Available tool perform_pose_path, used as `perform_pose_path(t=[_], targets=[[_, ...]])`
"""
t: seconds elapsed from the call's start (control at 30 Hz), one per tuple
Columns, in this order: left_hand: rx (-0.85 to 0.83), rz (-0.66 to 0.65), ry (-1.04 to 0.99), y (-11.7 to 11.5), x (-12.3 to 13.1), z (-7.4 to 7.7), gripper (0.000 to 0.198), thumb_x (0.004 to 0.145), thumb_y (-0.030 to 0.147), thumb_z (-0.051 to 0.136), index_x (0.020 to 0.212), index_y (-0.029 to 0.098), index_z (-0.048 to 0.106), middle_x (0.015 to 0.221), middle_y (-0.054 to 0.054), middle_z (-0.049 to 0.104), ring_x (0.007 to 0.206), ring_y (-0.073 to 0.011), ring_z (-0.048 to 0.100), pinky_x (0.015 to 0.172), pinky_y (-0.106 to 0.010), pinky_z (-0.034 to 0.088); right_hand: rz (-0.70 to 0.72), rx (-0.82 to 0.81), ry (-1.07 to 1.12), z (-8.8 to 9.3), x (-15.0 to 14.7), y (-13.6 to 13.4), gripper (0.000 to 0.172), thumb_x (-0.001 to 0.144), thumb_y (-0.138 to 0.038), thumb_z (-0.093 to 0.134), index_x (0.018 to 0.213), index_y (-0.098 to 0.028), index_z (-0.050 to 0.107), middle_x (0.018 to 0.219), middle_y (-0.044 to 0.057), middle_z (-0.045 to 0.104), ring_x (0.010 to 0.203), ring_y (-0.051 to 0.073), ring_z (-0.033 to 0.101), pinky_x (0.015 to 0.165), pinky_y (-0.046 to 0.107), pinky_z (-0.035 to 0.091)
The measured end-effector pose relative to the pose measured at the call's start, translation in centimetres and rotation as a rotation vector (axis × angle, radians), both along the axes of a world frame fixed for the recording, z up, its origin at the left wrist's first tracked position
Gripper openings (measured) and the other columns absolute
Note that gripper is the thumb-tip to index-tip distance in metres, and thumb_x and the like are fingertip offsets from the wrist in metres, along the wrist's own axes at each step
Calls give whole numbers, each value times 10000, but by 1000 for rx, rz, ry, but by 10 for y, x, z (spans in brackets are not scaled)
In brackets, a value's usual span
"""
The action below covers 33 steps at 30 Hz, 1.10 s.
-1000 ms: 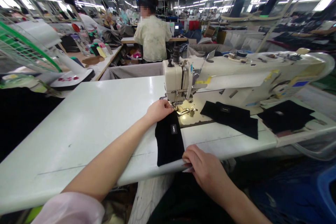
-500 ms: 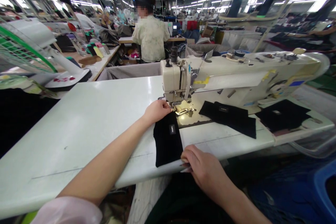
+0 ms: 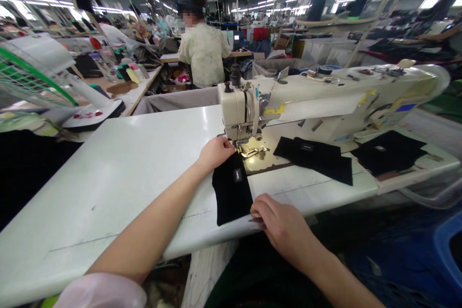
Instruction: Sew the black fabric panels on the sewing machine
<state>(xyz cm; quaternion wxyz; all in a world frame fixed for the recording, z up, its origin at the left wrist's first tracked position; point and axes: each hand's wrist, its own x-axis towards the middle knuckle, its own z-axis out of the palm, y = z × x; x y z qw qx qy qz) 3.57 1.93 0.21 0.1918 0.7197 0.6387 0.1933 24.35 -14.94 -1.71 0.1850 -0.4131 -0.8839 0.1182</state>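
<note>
- Compared with the earlier view, the lower end of the black fabric piece (image 3: 231,192) has swung a little to the right, and the right hand (image 3: 285,231) has moved with it.
- This piece looks soft, light and limp, maybe a knit, so it can stretch easily; it seems better to hold it flat with the fingertips near the edges and not to pull it.
- It is a dark strip with a small black label (image 3: 237,175) on it. It lies on the white sewing table (image 3: 119,178), with its upper end just at the presser foot (image 3: 249,152).
- The left hand (image 3: 215,154) rests on that upper end, but I cannot tell if it pinches the cloth.
- The right hand is curved at the table edge, just beside the lower corner; I cannot tell if it holds the cloth.
- To the right, under the arm of the sewing machine (image 3: 325,101), lies a second black piece (image 3: 314,159), and a third black piece (image 3: 388,151) lies further along.
- Further ahead, a co-worker (image 3: 204,55) stands with their back turned.
</note>
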Motion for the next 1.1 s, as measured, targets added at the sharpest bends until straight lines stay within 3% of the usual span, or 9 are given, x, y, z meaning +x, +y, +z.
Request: perform_pose_path(t=[0.07, 0.17, 0.23, 0.3, 0.37, 0.43, 0.57, 0.87, 1.1], targets=[[36, -1, 4, -6, -2, 4, 101, 764, 267, 636, 743, 169, 648, 752, -52, 649, 754, -212, 610, 722, -316, 476, 0, 2, -2, 1, 0, 0, 244, 826, 19, 460, 904, -195, 545, 931, 29, 604, 673, 159, 552, 559, 274, 343], [253, -35, 10, -41, -5, 11, 238, 782, 214, 636, 1005, 139, 669, 1028, -116, 644, 1021, -268, 600, 937, -412, 488, -4, 14, 8, 1, 0, 1, 242, 841, 12, 447, 910, -197, 547, 931, 28, 607, 665, 153, 547, 558, 271, 348], [402, -201, 1, -79, -6, 14, 200, 849, 199, 583, 1024, 165, 673, 1081, -115, 632, 1049, -262, 600, 966, -443, 500, -3, 28, 10, 1, 0, 1, 236, 857, 5, 442, 918, -193, 554, 924, 28, 604, 670, 154, 551, 553, 271, 346], [408, -447, 26, -121, -5, 12, 197, 912, 179, 512, 987, 209, 692, 1108, -99, 656, 1041, -242, 619, 957, -436, 525, -1, 40, 7, 1, -1, 1, 226, 874, -5, 442, 933, -187, 563, 912, 30, 601, 692, 161, 563, 548, 272, 344], [464, -550, 157, -154, -3, 7, 260, 898, 146, 517, 1074, 238, 683, 1218, -92, 652, 1158, -281, 582, 1072, -533, 447, -6, 47, 9, 1, -1, 1, 212, 896, -23, 442, 952, -180, 572, 908, 34, 601, 711, 169, 573, 544, 272, 347], [467, -595, 232, -173, -2, 0, 322, 885, 139, 533, 1173, 223, 650, 1246, -98, 654, 1179, -293, 577, 1089, -540, 446, -18, 50, 20, 1, -1, 1, 198, 914, -42, 444, 970, -176, 580, 935, 43, 606, 719, 173, 578, 544, 274, 355], [426, -614, 232, -177, -2, -12, 363, 904, 161, 526, 1261, 172, 595, 1207, -118, 672, 1118, -274, 617, 940, -427, 576, -40, 2, 63, 0, 1, -2, 194, 917, -56, 461, 991, -177, 593, 993, 52, 618, 740, 173, 593, 575, 273, 389], [550, -668, 317, -173, -4, -14, 357, 930, 131, 442, 1260, 125, 579, 1215, -119, 682, 1120, -271, 629, 927, -424, 585, 7, 84, 19, -2, 8, -6, 208, 996, -200, 441, 1082, -157, 626, 1009, 80, 641, 757, 193, 616, 594, 290, 407], [535, -682, 356, -170, -5, -12, 296, 956, 173, 472, 1208, 111, 615, 1204, -114, 672, 1116, -286, 612, 886, -426, 599, -2, 94, 46, -4, 9, -5, 260, 1014, -210, 394, 1128, -175, 625, 987, 63, 632, 687, 165, 581, 566, 283, 371]])
